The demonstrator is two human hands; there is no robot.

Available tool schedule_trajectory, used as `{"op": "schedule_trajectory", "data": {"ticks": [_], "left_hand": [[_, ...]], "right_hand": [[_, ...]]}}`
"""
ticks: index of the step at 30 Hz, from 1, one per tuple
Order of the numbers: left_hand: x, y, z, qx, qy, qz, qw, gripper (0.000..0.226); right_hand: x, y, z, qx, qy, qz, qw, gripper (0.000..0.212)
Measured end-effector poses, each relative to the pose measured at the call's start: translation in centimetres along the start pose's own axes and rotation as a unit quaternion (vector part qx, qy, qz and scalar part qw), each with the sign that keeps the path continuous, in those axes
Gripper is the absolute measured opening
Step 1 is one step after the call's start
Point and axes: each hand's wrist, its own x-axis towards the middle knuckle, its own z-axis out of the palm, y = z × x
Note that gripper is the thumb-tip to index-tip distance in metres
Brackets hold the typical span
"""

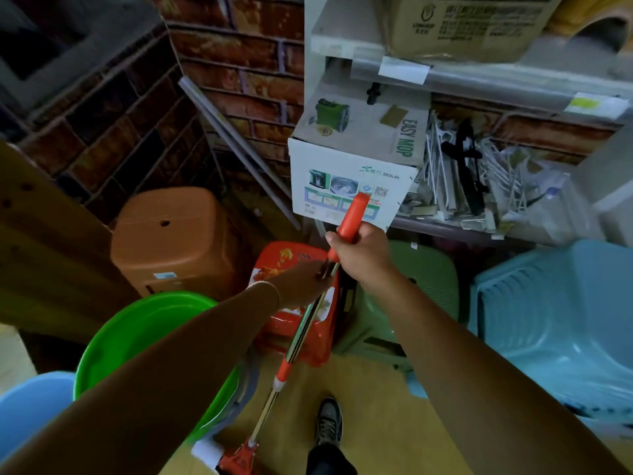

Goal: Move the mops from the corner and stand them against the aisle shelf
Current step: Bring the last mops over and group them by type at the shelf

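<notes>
"EASY MOP" on white box (356, 166)

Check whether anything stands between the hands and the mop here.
Nothing does: the right hand grips the mop by its orange grip, and the left hand holds the metal shaft just below.

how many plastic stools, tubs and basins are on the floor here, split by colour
Brown: 1, the brown stool
Red: 1, the red stool
Olive green: 1, the green stool
Bright green: 1, the green basin
Light blue: 2, the blue tub and the blue basin
Total: 6
</notes>
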Motion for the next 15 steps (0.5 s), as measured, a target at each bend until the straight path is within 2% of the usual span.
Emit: {"op": "schedule_trajectory", "data": {"ticks": [5, 9, 11, 15], "left_hand": [[-7.7, -2.0, 1.2, -0.012, 0.046, 0.046, 0.998, 0.006], [-13.4, -3.0, 0.4, 0.003, 0.023, 0.066, 0.998, 0.016], [-16.3, -3.5, 0.0, 0.002, 0.010, 0.063, 0.998, 0.012], [-21.7, -4.3, -0.1, -0.002, 0.019, 0.063, 0.998, 0.017]], "right_hand": [[-8.3, -1.5, 1.1, -0.007, 0.030, -0.032, 0.999, 0.020], [-14.9, -3.2, 2.7, 0.002, 0.038, -0.061, 0.997, 0.021], [-18.0, -3.8, 3.7, 0.005, 0.040, -0.079, 0.996, 0.021], [-23.3, -4.7, 5.0, 0.012, 0.032, -0.106, 0.994, 0.023]]}}
